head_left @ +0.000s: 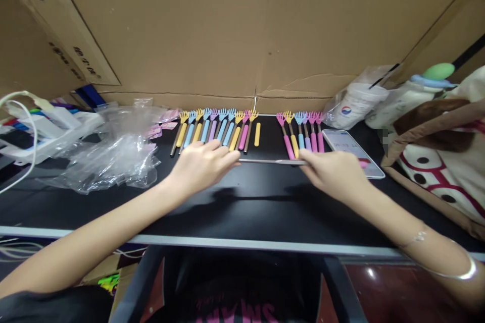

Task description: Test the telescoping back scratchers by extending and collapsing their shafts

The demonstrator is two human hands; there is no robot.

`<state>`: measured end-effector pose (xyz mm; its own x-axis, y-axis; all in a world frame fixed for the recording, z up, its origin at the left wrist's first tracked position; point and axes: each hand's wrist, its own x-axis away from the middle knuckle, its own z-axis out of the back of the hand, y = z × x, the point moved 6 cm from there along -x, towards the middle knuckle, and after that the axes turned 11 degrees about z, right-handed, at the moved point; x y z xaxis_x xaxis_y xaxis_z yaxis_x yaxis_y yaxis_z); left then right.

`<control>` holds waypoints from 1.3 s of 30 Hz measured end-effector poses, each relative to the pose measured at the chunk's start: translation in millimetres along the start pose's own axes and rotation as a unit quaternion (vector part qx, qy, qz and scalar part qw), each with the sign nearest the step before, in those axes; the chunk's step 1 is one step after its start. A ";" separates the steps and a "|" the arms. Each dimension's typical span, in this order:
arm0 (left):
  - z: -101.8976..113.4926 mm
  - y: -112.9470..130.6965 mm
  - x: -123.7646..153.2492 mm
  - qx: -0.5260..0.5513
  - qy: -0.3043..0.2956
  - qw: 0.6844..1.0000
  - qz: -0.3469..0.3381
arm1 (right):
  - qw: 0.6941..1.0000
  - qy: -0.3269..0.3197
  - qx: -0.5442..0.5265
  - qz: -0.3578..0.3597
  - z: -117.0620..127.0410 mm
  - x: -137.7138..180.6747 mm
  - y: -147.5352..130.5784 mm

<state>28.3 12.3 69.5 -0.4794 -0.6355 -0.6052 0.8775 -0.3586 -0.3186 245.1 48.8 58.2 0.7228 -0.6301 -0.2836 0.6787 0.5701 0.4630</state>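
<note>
In the head view, the fingers of the left hand and the right hand were closed on opposite ends of a thin metal rod, held level above the black tabletop. Containers: clear plastic bags lay heaped at the left; at the right, a white cup with a black straw stood inside a clear bag, beside a printed cloth bag. Below the tabletop, a cardboard box contained bright green items. Markings: the cup bore a round red, white and blue Pepsi emblem; dark characters on the cardboard wall were too indistinct to read; blurred digits showed on the phone; pink letters on dark fabric were partly legible. Claw-headed sticks with coloured handles lay behind the hands in a left group and a right group, with a loose yellow sleeve between.
</note>
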 end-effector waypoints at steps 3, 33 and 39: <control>-1.3 23.8 -9.5 0.011 -0.008 1.000 -0.006 | 0.999 -0.021 -0.023 0.013 4.5 -17.2 -30.8; -6.4 -148.9 69.5 -0.238 0.070 0.968 -0.048 | 0.984 -0.057 0.001 -0.168 -44.6 101.5 147.7; -3.9 -159.4 75.0 -0.268 0.077 0.960 -0.019 | 0.984 0.000 0.044 -0.175 -38.6 105.7 158.4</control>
<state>-147.4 24.4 72.0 -0.5388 -0.5061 -0.6735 0.7611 0.0502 -0.6466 434.1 92.9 69.1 0.4466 -0.7796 -0.4391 0.8722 0.2699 0.4079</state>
